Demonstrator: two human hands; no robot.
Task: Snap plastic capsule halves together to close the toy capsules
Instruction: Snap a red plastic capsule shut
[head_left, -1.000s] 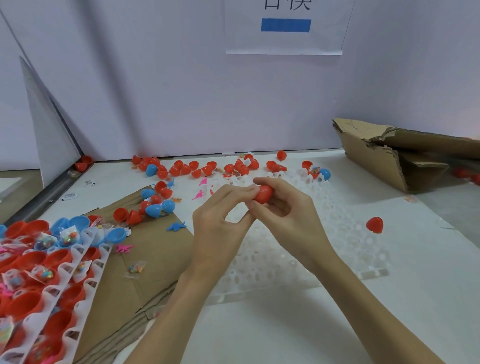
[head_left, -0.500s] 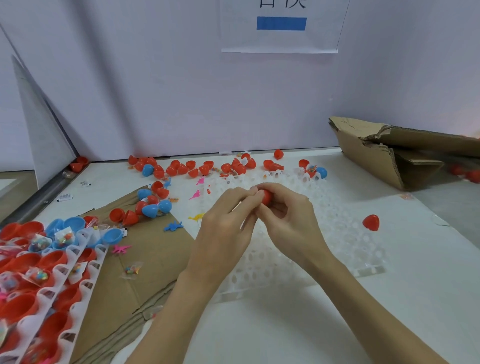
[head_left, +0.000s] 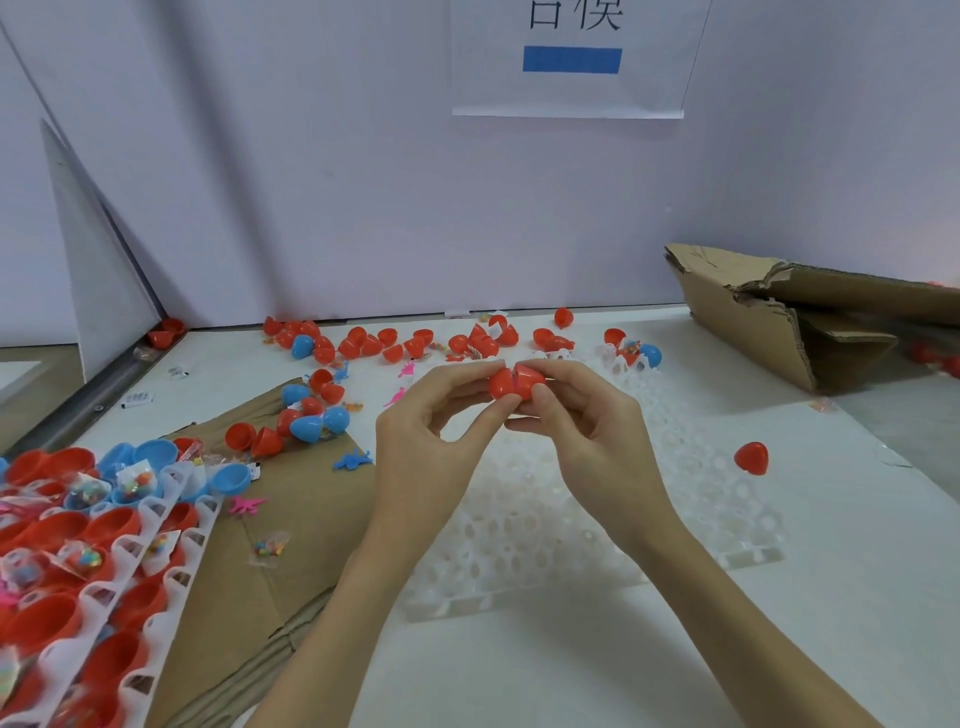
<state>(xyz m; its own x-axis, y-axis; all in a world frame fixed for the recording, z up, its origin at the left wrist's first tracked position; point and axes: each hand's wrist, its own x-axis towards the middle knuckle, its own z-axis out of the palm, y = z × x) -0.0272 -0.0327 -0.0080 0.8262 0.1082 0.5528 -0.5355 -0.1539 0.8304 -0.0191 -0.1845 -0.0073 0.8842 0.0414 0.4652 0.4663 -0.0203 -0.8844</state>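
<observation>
Two red capsule halves (head_left: 517, 383) meet rim to rim in mid-air above the white surface (head_left: 597, 665), with a thin dark seam visible between them. The left hand (head_left: 423, 457) pinches the left half between thumb and fingertips; the right hand (head_left: 587, 436) pinches the right half in the same way, each grip curled round its own half. Directly beneath the hands lies a clear plastic tray (head_left: 545, 525) of round pockets; its pockets under the hands appear empty, while a few capsule pieces sit at its far edge. Left of it, flat brown cardboard (head_left: 291, 514) carries loose red and blue halves (head_left: 306, 421), a blue toy figure (head_left: 353, 460) and a pink toy figure (head_left: 248, 504), plus a small clear packet of coloured bits (head_left: 270, 545). At the lower left, white holder strips (head_left: 78, 571) seat open red and blue halves, several containing small packets. More loose red halves (head_left: 395, 340) are scattered along the back wall. One red half (head_left: 751, 457) lies alone on the surface to the right, and a torn cardboard box (head_left: 789, 312) lies at the far right.
</observation>
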